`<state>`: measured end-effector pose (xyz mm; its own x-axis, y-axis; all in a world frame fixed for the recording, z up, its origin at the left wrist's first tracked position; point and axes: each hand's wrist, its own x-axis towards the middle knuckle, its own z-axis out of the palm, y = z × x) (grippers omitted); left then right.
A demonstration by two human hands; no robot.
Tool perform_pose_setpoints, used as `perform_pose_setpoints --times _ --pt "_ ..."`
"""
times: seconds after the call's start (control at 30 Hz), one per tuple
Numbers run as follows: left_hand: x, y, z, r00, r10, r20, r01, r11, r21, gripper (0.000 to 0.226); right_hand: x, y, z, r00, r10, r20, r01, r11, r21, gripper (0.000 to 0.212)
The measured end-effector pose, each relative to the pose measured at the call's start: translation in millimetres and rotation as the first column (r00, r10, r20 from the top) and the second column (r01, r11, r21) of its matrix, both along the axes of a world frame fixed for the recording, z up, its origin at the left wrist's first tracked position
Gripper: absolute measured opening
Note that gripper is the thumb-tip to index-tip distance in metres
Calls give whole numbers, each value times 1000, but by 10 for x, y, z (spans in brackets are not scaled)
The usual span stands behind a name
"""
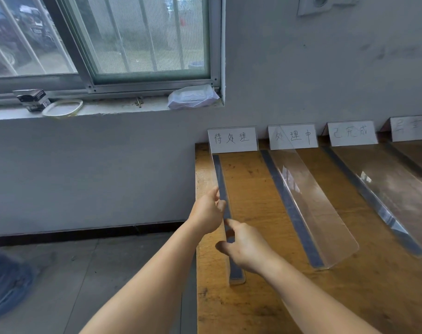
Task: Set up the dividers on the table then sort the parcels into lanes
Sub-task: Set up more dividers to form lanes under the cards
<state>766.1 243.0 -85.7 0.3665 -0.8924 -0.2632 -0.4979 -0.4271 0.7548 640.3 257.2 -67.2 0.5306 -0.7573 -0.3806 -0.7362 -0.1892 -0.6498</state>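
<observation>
A clear acrylic divider with a dark base strip stands near the left edge of the wooden table. My left hand holds it about halfway along, fingers curled round its top edge. My right hand pinches the same divider a little nearer to me. Two more clear dividers stand to the right: the second divider in the middle and the third divider further right. A fourth divider's strip shows at the right edge. No parcels are in view.
Several white handwritten label cards stand along the table's back edge against the grey wall. A window sill at upper left holds a tape roll, a dark box and a plastic packet. Grey floor lies left of the table, with a blue object.
</observation>
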Motion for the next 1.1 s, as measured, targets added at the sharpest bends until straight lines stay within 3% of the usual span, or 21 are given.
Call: perform_pose_setpoints --times 0.43,0.63,0.77,0.9,1.1 --pt "-2 115 23 1000 -9 20 9 1000 6 56 -59 82 -54 999 -26 23 26 1000 -1 74" --pt "-25 156 51 999 -30 29 29 999 22 62 -162 85 -61 999 -37 -4 36 996 -83 76" --pt "-94 192 129 965 -149 216 153 988 -2 66 -296 34 -3 998 -59 -30 52 982 -184 69" --pt "-251 145 228 814 -256 522 307 952 -12 68 -499 -63 53 989 -103 -104 65 945 -319 69" --pt "-702 55 383 711 -353 608 432 902 18 67 -974 -209 185 967 -183 -176 91 897 -433 71"
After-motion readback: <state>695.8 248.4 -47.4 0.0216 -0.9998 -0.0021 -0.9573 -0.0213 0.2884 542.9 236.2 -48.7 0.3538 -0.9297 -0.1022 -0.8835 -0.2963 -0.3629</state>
